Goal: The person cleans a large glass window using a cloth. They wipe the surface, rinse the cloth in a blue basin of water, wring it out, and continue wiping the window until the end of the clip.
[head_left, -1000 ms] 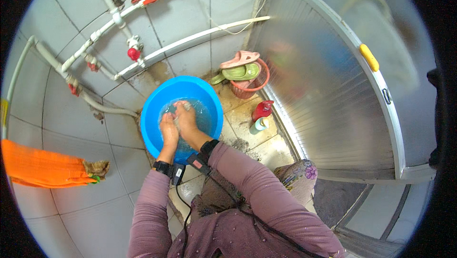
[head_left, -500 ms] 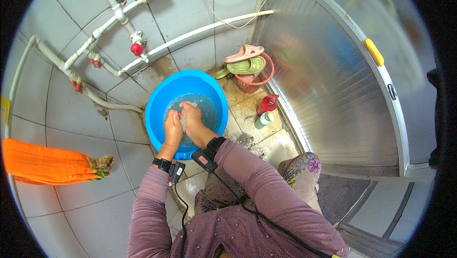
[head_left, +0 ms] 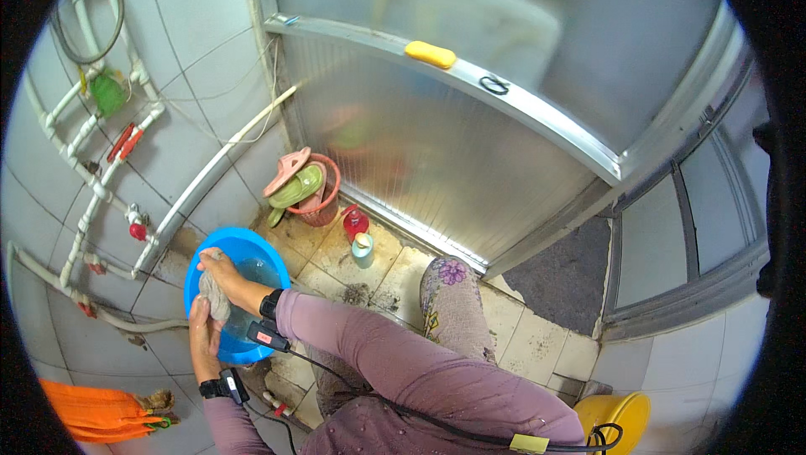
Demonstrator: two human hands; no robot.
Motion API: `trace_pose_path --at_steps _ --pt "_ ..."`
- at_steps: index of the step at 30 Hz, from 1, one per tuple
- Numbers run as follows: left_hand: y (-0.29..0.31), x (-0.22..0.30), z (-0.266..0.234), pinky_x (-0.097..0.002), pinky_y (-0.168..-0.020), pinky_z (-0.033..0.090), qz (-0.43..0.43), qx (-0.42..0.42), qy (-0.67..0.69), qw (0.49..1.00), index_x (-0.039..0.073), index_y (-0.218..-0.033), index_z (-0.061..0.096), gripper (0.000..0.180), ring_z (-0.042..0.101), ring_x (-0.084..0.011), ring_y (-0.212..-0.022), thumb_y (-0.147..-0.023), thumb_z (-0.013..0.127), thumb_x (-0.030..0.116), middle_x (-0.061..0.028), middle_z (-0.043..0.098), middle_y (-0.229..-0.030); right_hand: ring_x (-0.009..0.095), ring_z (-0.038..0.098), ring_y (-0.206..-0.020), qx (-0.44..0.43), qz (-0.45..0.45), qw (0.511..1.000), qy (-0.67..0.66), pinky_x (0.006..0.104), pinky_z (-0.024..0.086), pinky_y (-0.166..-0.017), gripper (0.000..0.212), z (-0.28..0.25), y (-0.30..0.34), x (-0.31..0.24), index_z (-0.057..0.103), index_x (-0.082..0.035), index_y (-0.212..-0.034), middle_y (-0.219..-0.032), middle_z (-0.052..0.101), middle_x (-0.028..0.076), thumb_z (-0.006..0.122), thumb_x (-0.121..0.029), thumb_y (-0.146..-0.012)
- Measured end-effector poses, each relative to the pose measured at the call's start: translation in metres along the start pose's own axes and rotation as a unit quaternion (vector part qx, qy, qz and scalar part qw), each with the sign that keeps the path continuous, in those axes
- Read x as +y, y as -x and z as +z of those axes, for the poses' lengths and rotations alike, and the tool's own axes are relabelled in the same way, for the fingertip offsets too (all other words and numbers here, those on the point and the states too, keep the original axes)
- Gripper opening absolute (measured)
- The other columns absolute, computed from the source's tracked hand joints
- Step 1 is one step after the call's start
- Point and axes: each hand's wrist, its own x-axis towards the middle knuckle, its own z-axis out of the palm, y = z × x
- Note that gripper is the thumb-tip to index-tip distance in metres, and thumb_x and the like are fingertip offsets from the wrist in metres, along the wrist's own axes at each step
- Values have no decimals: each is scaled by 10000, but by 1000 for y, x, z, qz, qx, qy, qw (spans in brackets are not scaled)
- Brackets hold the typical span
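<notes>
Greyish cloth (head_left: 215, 297) (bunched) between both hands (head_left: 228, 277) (head_left: 201, 333).

Looking bright; glaring white along the foot of the frosted partition (head_left: 470, 178); bending the metal rail (head_left: 558, 122) into a curve; darkening to black at corners.

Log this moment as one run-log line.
right hand: gripping pale cloth | left hand: against cloth's lower end | cloth: bunched over blue basin | basin: holds water

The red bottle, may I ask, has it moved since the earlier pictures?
No; the red bottle keeps its place beside the partition's bottom rail; the view turned.
</notes>
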Motion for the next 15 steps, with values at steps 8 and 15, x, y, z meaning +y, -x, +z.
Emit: trace_pose_path --at_steps 8,15 --pt "-3 51 54 -290 -782 491 93 112 -35 989 52 -1074 548 240 593 -170 -947 -896 584 210 -68 606 -1042 220 535 -1006 45 -101 970 215 324 446 -871 447 -42 21 -105 513 -53 -1223 -1149 540 122 639 -139 -803" --pt "-9 14 229 -241 -650 395 222 -88 -119 964 77 -890 540 89 498 -85 -755 -874 578 155 6 545 -821 308 498 -1126 8 -251 873 418 371 387 -984 638 -114 108 -212 475 -2 -1271 -1209 509 189 711 -309 -764"
